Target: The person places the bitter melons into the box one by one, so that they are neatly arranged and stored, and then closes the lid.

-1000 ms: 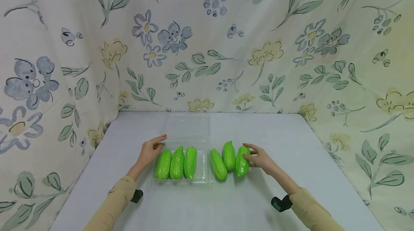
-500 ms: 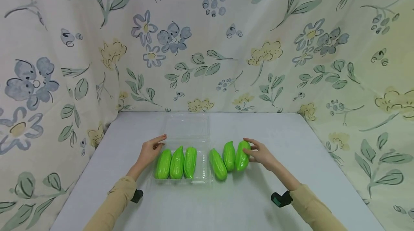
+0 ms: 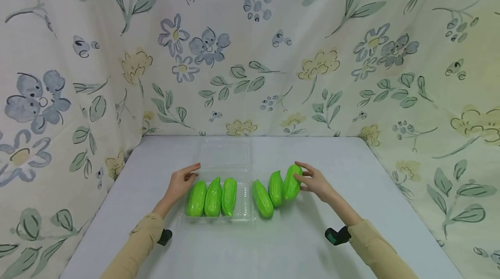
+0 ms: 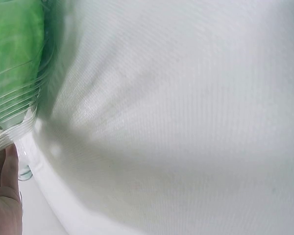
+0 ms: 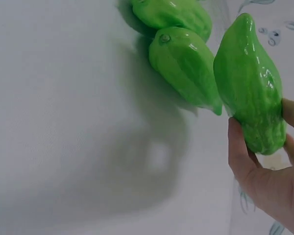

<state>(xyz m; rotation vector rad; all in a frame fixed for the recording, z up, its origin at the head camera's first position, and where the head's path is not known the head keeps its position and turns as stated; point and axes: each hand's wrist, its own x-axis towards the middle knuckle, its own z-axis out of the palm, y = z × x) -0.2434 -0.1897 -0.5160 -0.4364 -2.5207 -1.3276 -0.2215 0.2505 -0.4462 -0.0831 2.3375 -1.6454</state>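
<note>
In the head view my right hand (image 3: 314,182) grips a glossy green gourd (image 3: 291,182), thumb and fingers round its side. The right wrist view shows this gourd (image 5: 250,85) raised and tilted, narrow tip up, with fingers about its blunt end. Two more gourds, one nearer (image 3: 275,188) and one farther left (image 3: 263,199), lie beside it on the table. A clear plastic clamshell box (image 3: 246,201) holds three gourds (image 3: 213,197) in its left part. My left hand (image 3: 180,183) rests at the box's back left corner, its straight fingers (image 4: 10,169) against the rim.
The box's transparent lid (image 3: 224,152) lies folded back behind it on the white table (image 3: 312,244). A floral curtain (image 3: 242,53) hangs behind and on both sides. Within the box, bare floor shows right of the three gourds.
My right hand has lifted the gourd it grips and shifted it slightly toward the back of the table. My left hand and the box stay in place.
</note>
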